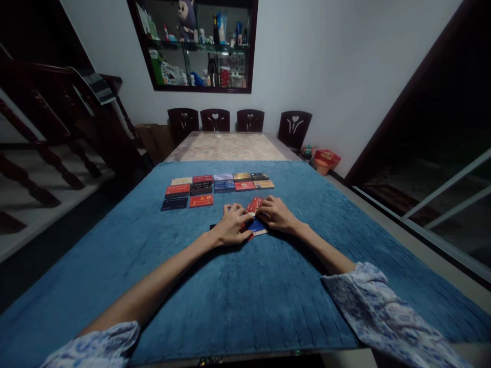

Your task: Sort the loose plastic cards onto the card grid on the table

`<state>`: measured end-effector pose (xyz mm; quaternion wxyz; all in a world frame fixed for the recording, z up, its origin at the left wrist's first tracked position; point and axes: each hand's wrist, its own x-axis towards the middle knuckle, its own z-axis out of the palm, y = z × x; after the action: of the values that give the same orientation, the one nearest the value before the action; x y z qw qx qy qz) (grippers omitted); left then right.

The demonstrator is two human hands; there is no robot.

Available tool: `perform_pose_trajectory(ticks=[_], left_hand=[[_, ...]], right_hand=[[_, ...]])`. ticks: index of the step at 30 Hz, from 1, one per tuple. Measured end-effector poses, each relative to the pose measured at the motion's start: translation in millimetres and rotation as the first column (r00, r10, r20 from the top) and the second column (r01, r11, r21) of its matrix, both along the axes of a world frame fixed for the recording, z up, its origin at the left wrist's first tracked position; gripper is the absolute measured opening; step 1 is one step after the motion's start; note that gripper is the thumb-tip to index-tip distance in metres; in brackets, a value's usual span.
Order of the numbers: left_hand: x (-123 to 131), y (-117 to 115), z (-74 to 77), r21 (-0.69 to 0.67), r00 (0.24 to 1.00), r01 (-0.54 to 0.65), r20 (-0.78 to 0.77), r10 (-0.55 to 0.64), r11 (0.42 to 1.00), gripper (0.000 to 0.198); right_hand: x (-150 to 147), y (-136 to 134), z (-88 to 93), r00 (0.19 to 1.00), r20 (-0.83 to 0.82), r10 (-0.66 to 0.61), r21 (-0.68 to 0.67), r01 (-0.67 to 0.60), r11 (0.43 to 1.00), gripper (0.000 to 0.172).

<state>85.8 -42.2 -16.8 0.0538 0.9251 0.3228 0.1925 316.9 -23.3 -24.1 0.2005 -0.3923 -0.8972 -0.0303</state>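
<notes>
A loose cluster of plastic cards lies on the blue cloth between my hands, with a blue card and a red card showing. My left hand is over the cluster's left side, its fingers bent and its thumb near a red edge. A dark card edge sticks out left of that hand. From the right, my right hand has its curled fingers on the red card; the fingertips are partly hidden. Beyond the hands, several cards sit in rows, among them an orange-red card and a dark navy card.
The blue cloth covers the near part of a long table, whose marbled top shows at the far end. Several dark chairs stand behind it. A red box is on the right, near the wall.
</notes>
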Motion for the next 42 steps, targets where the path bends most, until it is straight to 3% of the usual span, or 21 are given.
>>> perform_pose_trajectory(ticks=[11,23,27,33,37,39,42], left_hand=[[-13.2,6.7,-3.6,0.051,0.995,-0.101,0.013,0.100,0.994,0.036],[-4.5,-0.5,-3.9,0.079,0.918,-0.395,-0.009,0.397,0.915,0.038],[2.4,-6.4,-6.2,0.035,0.895,-0.446,-0.007,0.447,0.894,0.038],[2.3,-4.5,-2.6,-0.013,0.899,-0.435,0.049,0.435,0.900,0.024],[-11.6,12.5,3.5,-0.011,0.911,-0.403,0.087,0.403,0.915,0.030],[-19.4,23.8,5.4,-0.015,0.931,-0.358,0.068,0.358,0.934,0.035],[-25.7,40.0,6.6,-0.056,0.981,-0.194,-0.010,0.194,0.979,0.043]], right_hand=[[-6.6,-1.8,3.4,1.000,0.008,0.023,0.003,-0.023,1.000,0.022],[-19.8,1.3,11.2,0.991,0.105,-0.079,-0.033,0.083,0.996,0.025],[-29.7,0.1,16.4,0.978,0.163,-0.130,-0.066,0.143,0.988,0.026],[-43.9,-1.6,18.5,0.969,0.214,-0.126,-0.119,0.154,0.981,0.031],[-45.5,-0.2,18.9,0.980,0.180,-0.083,-0.149,0.111,0.983,0.036],[-44.3,0.0,19.9,0.983,0.169,-0.065,-0.146,0.091,0.985,0.038],[-42.2,-1.2,22.3,0.980,0.177,-0.087,-0.121,0.110,0.987,0.036]])
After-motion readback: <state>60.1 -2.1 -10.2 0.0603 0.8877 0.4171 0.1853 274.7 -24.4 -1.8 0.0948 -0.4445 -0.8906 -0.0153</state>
